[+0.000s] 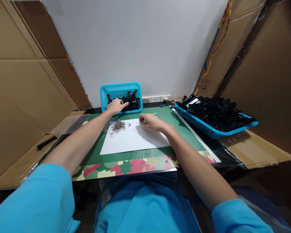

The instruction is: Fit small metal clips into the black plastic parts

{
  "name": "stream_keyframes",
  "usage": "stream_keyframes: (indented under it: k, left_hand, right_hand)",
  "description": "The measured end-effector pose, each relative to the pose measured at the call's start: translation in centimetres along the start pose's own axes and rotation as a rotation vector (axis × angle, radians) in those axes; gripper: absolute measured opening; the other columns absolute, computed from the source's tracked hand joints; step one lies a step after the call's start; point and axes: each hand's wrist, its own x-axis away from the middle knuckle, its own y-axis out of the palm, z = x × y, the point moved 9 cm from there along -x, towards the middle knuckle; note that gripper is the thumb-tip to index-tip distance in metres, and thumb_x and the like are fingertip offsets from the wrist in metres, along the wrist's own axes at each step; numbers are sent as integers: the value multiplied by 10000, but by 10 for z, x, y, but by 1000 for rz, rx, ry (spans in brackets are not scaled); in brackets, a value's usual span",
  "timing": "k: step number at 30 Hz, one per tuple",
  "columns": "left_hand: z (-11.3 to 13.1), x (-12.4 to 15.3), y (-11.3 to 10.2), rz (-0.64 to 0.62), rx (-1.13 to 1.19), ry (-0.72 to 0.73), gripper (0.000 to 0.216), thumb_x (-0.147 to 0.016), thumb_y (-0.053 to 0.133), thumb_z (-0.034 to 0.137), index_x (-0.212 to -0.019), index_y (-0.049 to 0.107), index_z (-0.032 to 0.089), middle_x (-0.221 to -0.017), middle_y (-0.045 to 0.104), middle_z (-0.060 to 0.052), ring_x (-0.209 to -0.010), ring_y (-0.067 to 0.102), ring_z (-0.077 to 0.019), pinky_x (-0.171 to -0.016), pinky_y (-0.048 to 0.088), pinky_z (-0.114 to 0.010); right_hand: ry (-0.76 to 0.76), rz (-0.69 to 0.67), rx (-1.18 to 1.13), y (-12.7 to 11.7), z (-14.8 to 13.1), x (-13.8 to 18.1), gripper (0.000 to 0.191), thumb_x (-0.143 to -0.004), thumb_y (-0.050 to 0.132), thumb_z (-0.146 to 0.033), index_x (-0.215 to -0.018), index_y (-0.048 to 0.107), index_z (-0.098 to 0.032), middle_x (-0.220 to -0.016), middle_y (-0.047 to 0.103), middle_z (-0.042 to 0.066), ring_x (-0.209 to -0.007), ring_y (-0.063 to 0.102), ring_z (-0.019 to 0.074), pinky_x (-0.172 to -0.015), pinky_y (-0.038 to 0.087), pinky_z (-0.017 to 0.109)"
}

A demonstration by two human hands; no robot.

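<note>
My left hand point(116, 106) reaches over the front of a blue plastic basket point(121, 87) at the back of the table. Its thumb is stretched out and the fingers dip toward the black plastic parts point(134, 101) inside; nothing shows clearly held, though some fingertips are hidden. Above a white sheet point(128, 144), my right hand point(150, 123) is closed in a pinch on a thin metal tool point(137, 122), its slim tip pointing left. The tool's exact kind is too small to tell. Left of that hand lies a pile of tiny metal pieces point(118, 126), with a few scattered around it.
A second blue basket point(208, 129), heaped with black plastic parts point(213, 108), stands at the right. Under the sheet lies a green mat point(184, 129) with a patterned front strip. Cardboard walls point(19, 81) flank the table. One black piece point(46, 142) lies at left; sockets point(155, 99) sit behind.
</note>
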Motion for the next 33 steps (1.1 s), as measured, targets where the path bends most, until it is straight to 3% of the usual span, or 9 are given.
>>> stream_keyframes:
  k: [4, 9, 13, 18, 23, 26, 28, 30, 33]
  left_hand:
    - [4, -4, 10, 20, -9, 41, 308, -833, 868, 463, -858, 741, 183, -957, 745, -117, -864, 614, -231, -837, 434, -340]
    - [-12, -6, 13, 65, 359, -97, 220, -730, 919, 248, -718, 707, 187, -830, 719, -91, -859, 606, -232, -873, 444, -346]
    - [-15, 3, -2, 147, 527, -167, 235, -742, 903, 274, -731, 684, 190, -827, 719, -83, -849, 634, -229, -824, 472, -333]
    - [-1, 32, -19, 172, 765, -175, 274, -928, 716, 445, -930, 608, 193, -928, 747, -95, -723, 657, -164, -660, 482, -276]
    - [35, 84, -24, 96, 1248, -53, 382, -866, 771, 316, -1120, 493, 254, -817, 687, 5, -559, 576, -110, -529, 414, -212]
    - [58, 116, -11, -96, 1232, 6, 410, -872, 768, 302, -1199, 520, 296, -685, 538, 78, -449, 416, -74, -462, 264, -175]
    - [68, 133, 2, -198, 1186, 39, 275, -902, 725, 334, -1134, 591, 270, -642, 440, 83, -429, 331, -61, -453, 203, -180]
    - [71, 145, 15, -238, 1099, 51, 164, -926, 669, 366, -1011, 657, 225, -601, 371, 72, -432, 299, -72, -449, 183, -204]
    - [71, 152, 29, -235, 942, 56, 237, -951, 616, 414, -964, 721, 201, -587, 408, 36, -475, 349, -110, -465, 224, -244]
  right_hand:
    - [-14, 72, -84, -8, 2, -2, 107, -913, 641, -103, -886, 714, -177, -901, 753, 59, -775, 618, 169, -699, 390, 293]
    - [-76, 170, -303, -18, 2, -4, 29, -860, 751, -172, -852, 779, -173, -840, 782, 61, -784, 708, 199, -707, 487, 304]
    - [-86, 212, -526, -22, 4, -4, 128, -849, 807, -290, -869, 821, -164, -836, 807, 88, -780, 752, 222, -717, 562, 327]
    - [-61, 276, -730, -23, 7, -6, 207, -832, 845, -363, -925, 837, -179, -888, 824, 107, -860, 787, 241, -802, 613, 364]
    - [-32, 340, -853, -27, 11, -5, 354, -779, 910, -449, -992, 831, -179, -978, 828, 124, -948, 790, 264, -887, 618, 406]
    - [-17, 356, -872, -29, 12, -3, 412, -768, 921, -494, -1022, 823, -185, -991, 830, 123, -961, 785, 261, -909, 613, 402]
    - [-8, 357, -865, -28, 11, -2, 437, -768, 921, -512, -1038, 817, -184, -967, 829, 115, -947, 782, 256, -908, 611, 395]
    - [-1, 347, -854, -25, 8, -1, 448, -767, 922, -519, -1039, 814, -180, -950, 828, 108, -928, 781, 249, -909, 609, 391]
    - [2, 302, -822, -18, 2, -1, 451, -764, 927, -521, -1023, 812, -169, -956, 827, 113, -916, 780, 247, -895, 612, 386]
